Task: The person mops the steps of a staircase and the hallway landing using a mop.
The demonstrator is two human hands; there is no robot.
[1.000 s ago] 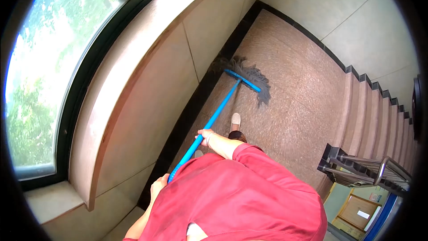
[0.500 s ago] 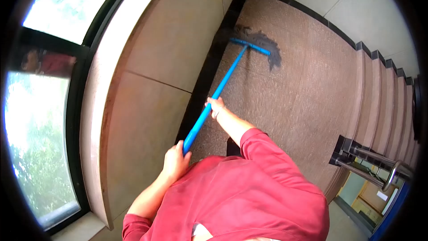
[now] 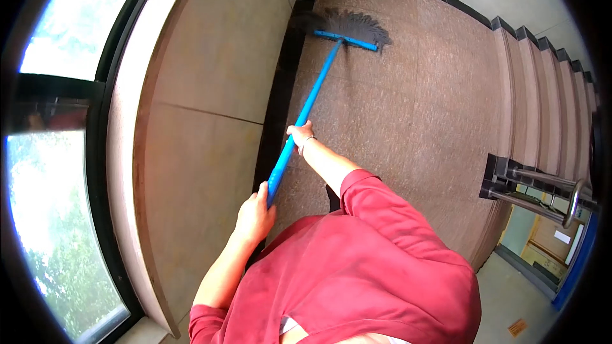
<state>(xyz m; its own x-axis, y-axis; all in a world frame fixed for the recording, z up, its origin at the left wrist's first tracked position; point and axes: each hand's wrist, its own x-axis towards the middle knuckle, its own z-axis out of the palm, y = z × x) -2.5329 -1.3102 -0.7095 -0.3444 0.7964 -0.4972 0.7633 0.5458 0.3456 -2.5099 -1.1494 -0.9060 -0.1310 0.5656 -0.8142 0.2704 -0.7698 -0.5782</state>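
A mop with a blue handle [image 3: 312, 99] slants away from me across the landing floor. Closed around the top end of the handle is my left hand [image 3: 255, 218], close to my body. My right hand [image 3: 299, 135] grips the same handle farther down, with the arm stretched forward. At the far end, the blue crossbar [image 3: 360, 43] lies low over the floor. Dark grey mop strands [image 3: 354, 24] fan out beyond the bar, and some reach the black border at the wall.
A tiled wall [image 3: 210, 146] with a ledge and a window [image 3: 54, 216] runs along my left. Steps [image 3: 532, 102] rise at the right, with a metal handrail [image 3: 574, 204] below them. Speckled brown floor [image 3: 408, 121] spreads between.
The mop head has moved farther away, and its strands, earlier swept toward the right, now fan out beyond the bar. Both hands keep their grip. The camera view has shifted slightly.
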